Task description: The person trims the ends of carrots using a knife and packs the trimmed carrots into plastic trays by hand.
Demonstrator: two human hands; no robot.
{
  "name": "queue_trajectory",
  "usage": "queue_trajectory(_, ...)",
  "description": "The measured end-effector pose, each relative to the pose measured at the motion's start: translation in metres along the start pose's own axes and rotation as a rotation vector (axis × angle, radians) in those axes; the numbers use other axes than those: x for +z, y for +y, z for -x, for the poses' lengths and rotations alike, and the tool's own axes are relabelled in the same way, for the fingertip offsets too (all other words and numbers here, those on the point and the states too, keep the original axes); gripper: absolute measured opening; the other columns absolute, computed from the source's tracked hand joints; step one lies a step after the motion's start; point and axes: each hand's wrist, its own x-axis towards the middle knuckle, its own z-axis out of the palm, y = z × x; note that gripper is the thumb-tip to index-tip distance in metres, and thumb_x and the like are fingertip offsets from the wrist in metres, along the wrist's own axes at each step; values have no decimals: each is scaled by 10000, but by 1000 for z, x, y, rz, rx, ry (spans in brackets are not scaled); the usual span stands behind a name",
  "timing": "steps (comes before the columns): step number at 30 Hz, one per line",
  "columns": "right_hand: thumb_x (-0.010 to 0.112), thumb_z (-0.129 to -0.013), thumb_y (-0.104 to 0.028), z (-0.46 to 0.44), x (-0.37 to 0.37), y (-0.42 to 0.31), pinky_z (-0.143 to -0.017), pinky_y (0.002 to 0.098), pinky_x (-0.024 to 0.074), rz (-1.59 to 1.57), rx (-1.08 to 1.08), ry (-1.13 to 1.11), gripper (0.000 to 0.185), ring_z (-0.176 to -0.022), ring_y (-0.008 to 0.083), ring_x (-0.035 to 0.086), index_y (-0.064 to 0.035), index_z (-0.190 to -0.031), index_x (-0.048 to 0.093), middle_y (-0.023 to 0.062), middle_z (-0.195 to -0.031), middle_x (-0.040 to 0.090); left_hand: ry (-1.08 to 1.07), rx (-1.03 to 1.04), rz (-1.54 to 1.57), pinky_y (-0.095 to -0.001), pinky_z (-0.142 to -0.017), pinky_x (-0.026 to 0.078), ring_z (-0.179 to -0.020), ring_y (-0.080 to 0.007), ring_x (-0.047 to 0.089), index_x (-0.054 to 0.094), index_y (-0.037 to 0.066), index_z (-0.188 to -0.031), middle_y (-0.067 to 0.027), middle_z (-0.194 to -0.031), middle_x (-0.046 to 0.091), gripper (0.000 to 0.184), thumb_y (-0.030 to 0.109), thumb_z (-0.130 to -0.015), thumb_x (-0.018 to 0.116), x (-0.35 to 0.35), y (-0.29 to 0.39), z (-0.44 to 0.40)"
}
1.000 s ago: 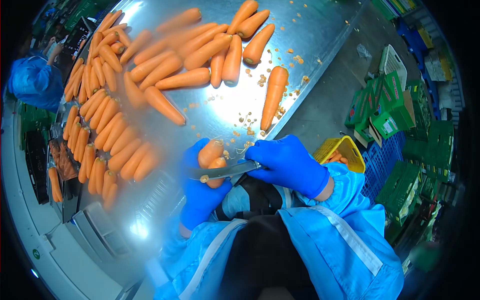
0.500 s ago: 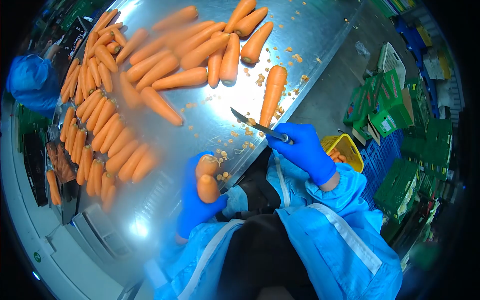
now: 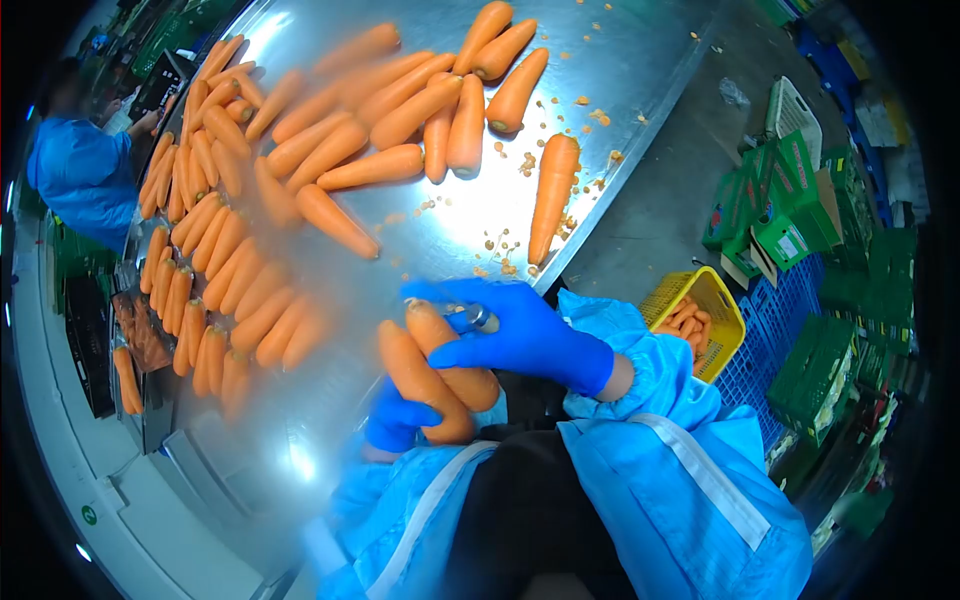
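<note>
My left hand [image 3: 400,418], in a blue glove, is closed round the lower part of a carrot [image 3: 422,375]. A second carrot [image 3: 478,388] lies against it on the right, its upper end close to my right fingers. My right hand [image 3: 535,335], also gloved in blue, is closed on a knife [image 3: 484,319]; only the end of its handle shows clearly, and the blade is hidden. The right thumb stretches over the second carrot. Beyond the hands, a single large carrot [image 3: 553,200] lies on the metal table [image 3: 650,60] among small orange trimmings.
Loose carrots [image 3: 400,110] are heaped across the table's far side, with rows of carrots [image 3: 235,265] at the left. To the right stand a yellow basket [image 3: 735,340] of small carrots and green boxes [image 3: 790,240]. A person in blue [image 3: 85,170] is at the far left.
My right hand has moved left and down with the knife, from beside the table edge to the held carrots. The carrots have turned from end-on to lengthwise. More of the other person shows.
</note>
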Motion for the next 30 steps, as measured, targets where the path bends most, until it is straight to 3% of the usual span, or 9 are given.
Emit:
queue_trajectory(6, 768, -826, -258, 20, -43, -1, -676, 242, 531, -261, 308, 135, 537, -845, 114, 643, -57, -1292, 593, 54, -1043, 694, -57, 231, -70, -477, -1069, 413, -1295, -362, 457, 372, -17, -1423, -181, -1373, 482, 823, 195, -713, 731, -25, -18, -27)
queue_trajectory(10, 720, -846, -138, 70, -114, 42, -496, 191, 427, -209, 305, 677, 459, -667, 49, 573, -14, -1265, 579, 81, -1027, 694, 84, 318, -80, -527, -1056, 427, -1197, -385, 535, 445, -24, -1345, -216, -1272, 538, 770, 190, -646, 689, -36, -17, -37)
queue_trajectory(12, 702, -841, -117, 100, -159, 39, -561, 204, 467, -235, 189, 718, 491, -654, 82, 594, 28, -1284, 547, 105, -1059, 684, 142, 265, -75, -513, -1000, 481, -1089, -375, 604, 498, -17, -1270, -204, -1163, 593, 671, 158, -641, 651, -53, -14, -42)
queue_trajectory(15, 762, -798, -104, 173, -222, 83, -941, 334, 491, 54, 138, 883, 571, -1058, 209, 625, 49, -1298, 532, 144, -1183, 650, 194, 202, -137, -487, -941, 524, -993, -359, 644, 520, -12, -1229, -197, -1110, 618, 611, 122, -645, 639, -81, -15, -52)
queue_trajectory(18, 837, -724, -160, 276, -281, 125, -866, 329, 524, 577, 416, 1001, 609, -973, 199, 642, 5, -1259, 598, 124, -1111, 672, 237, 211, -59, -464, -902, 547, -932, -346, 660, 532, -9, -1194, -194, -1068, 628, 568, 99, -646, 638, -77, -19, -59)
queue_trajectory(20, 830, -709, -144, 298, -284, 95, -773, 354, 559, 608, 916, 905, 658, -877, 239, 681, -49, -1311, 580, 142, -1081, 682, 237, 190, -12, -454, -897, 548, -931, -338, 660, 534, -8, -1175, -190, -1051, 629, 544, 94, -651, 637, -71, -19, -61)
queue_trajectory(24, 796, -723, -114, 289, -289, 107, -708, 302, 563, 887, 848, 950, 720, -833, 207, 710, -105, -1391, 526, 162, -1083, 689, 237, 180, 30, -433, -858, 552, -900, -325, 658, 546, -2, -1129, -180, -1012, 629, 489, 80, -656, 638, -60, -17, -68)
queue_trajectory(26, 760, -764, -96, 228, -276, 116, -747, 285, 549, 849, 497, 931, 616, -876, 163, 694, -105, -1350, 568, 129, -1078, 693, 233, 194, 52, -423, -829, 549, -861, -313, 651, 552, 3, -1095, -171, -994, 625, 451, 70, -657, 637, -58, -15, -71)
queue_trajectory(30, 706, -861, -121, 44, -150, 54, -833, 280, 524, 302, 416, 531, 374, -948, 139, 658, -112, -1232, 663, 63, -1072, 694, 240, 241, 55, -429, -781, 532, -782, -279, 615, 555, 48, -1031, -132, -903, 588, 391, 46, -649, 641, -67, -7, -67)
